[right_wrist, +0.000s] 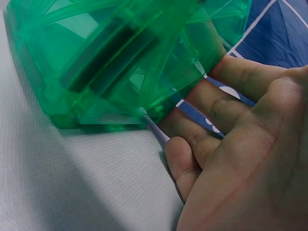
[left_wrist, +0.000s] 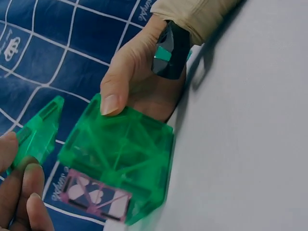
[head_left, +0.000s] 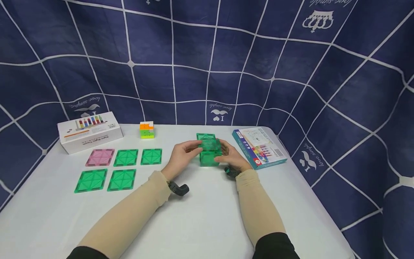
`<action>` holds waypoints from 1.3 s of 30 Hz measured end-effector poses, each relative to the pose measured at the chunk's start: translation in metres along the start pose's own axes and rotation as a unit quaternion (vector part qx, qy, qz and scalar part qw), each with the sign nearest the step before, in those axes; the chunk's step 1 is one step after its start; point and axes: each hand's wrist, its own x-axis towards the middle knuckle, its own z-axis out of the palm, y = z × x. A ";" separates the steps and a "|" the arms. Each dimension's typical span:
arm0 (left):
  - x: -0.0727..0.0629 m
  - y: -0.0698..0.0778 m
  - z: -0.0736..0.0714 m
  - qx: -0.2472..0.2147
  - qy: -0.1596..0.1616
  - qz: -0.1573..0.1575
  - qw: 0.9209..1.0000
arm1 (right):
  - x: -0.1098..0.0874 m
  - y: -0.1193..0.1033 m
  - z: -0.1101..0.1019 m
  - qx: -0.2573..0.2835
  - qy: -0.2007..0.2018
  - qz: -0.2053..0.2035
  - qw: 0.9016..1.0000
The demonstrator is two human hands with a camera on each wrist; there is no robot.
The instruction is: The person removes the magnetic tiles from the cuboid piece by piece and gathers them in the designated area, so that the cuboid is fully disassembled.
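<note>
Near the back middle of the table stands a box-like build of clear green magnetic tiles (head_left: 208, 160). My right hand (head_left: 234, 157) grips its right side, thumb on the near face and fingers reaching along the far side. In the left wrist view a pink tile (left_wrist: 94, 195) shows at the build's lower edge. My left hand (head_left: 183, 157) is at the left of the build and pinches a single green tile (left_wrist: 39, 134) between thumb and fingers, held tilted. The right wrist view shows the green build (right_wrist: 130, 62) close up, beside the right hand's fingers (right_wrist: 231, 108).
Left on the table lie a pink tile (head_left: 100, 157) and several flat green tiles (head_left: 121, 180). Behind them are a white box (head_left: 90, 133) and a colourful puzzle cube (head_left: 147, 130). A flat blue-edged box (head_left: 260, 147) lies right of my right hand. A dark blue curtain (head_left: 191, 82) hangs behind.
</note>
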 end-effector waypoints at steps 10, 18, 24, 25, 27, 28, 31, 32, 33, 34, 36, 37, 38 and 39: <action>-0.047 0.016 -0.049 0.065 -0.020 0.034 0.997 | 0.002 0.002 -0.002 -0.001 0.001 -0.008 1.000; -0.108 0.016 -0.107 0.164 -0.023 0.025 0.986 | 0.001 0.000 0.000 0.000 0.003 -0.011 1.000; -0.141 0.001 -0.142 0.273 -0.018 0.022 0.962 | 0.001 0.000 0.000 -0.011 0.004 -0.009 1.000; -0.144 -0.001 -0.144 0.287 -0.019 0.025 0.958 | 0.001 0.000 0.000 -0.013 0.005 -0.009 1.000; -0.147 -0.004 -0.148 0.306 -0.026 0.034 0.951 | 0.002 0.000 -0.001 -0.014 0.006 -0.008 1.000; -0.147 -0.005 -0.150 0.316 -0.030 0.038 0.947 | 0.002 0.000 -0.001 -0.015 0.006 -0.008 1.000; -0.148 -0.008 -0.154 0.343 -0.040 0.051 0.937 | 0.003 0.001 0.001 -0.009 0.004 -0.008 1.000; -0.148 -0.009 -0.156 0.352 -0.043 0.057 0.933 | 0.003 0.001 0.001 -0.009 0.002 -0.007 1.000; -0.148 -0.011 -0.157 0.361 -0.047 0.063 0.929 | 0.003 0.001 0.001 -0.008 0.002 -0.005 1.000; -0.149 -0.012 -0.157 0.371 -0.050 0.071 0.925 | 0.003 0.001 0.002 -0.009 0.001 -0.004 1.000; -0.149 -0.014 -0.159 0.389 -0.054 0.087 0.916 | 0.003 0.001 0.002 -0.008 0.002 -0.004 1.000; -0.148 -0.014 -0.159 0.395 -0.058 0.091 0.912 | 0.003 0.001 0.002 -0.008 0.003 -0.004 1.000; -0.148 -0.015 -0.159 0.401 -0.061 0.094 0.909 | 0.003 0.001 0.001 -0.008 0.004 -0.004 1.000; -0.148 -0.015 -0.160 0.406 -0.065 0.093 0.907 | 0.002 0.001 0.001 -0.008 0.006 -0.004 1.000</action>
